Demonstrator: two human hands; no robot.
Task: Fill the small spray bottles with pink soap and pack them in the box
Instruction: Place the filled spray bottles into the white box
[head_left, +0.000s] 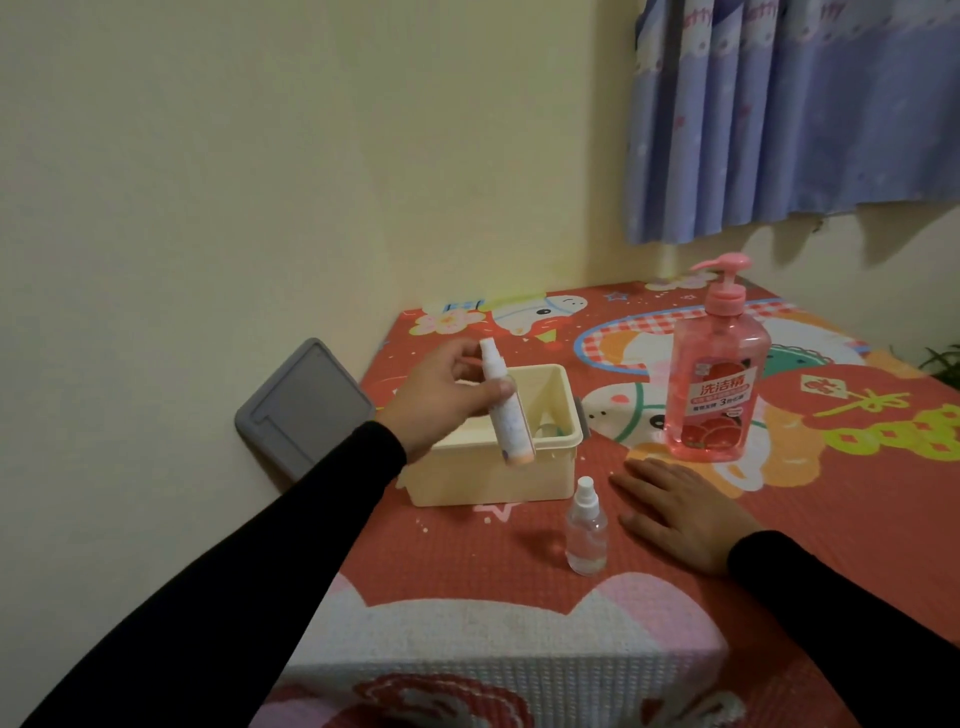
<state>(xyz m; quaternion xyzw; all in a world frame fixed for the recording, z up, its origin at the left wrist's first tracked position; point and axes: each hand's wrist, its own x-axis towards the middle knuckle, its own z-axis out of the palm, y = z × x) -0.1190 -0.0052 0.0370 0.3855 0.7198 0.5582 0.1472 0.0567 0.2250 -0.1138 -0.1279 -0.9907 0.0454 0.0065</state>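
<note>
My left hand (441, 397) grips a small white spray bottle (506, 415) with pink soap at its bottom, tilted over the near left part of the cream plastic box (524, 475). A clear small spray bottle (587, 530) stands upright on the table just in front of the box. Flat on the table to the right of it lies my right hand (675, 512), fingers spread and holding nothing. The big pink soap pump bottle (719, 374) stands behind my right hand, to the right of the box. Something pale lies inside the box, mostly hidden.
The table wears a red cartoon-print cover (519, 571) and stands in a room corner. A grey flat lid-like panel (306, 408) leans against the wall left of the table. A blue curtain (795, 114) hangs at the upper right. A green plant tip (943, 361) shows at the right edge.
</note>
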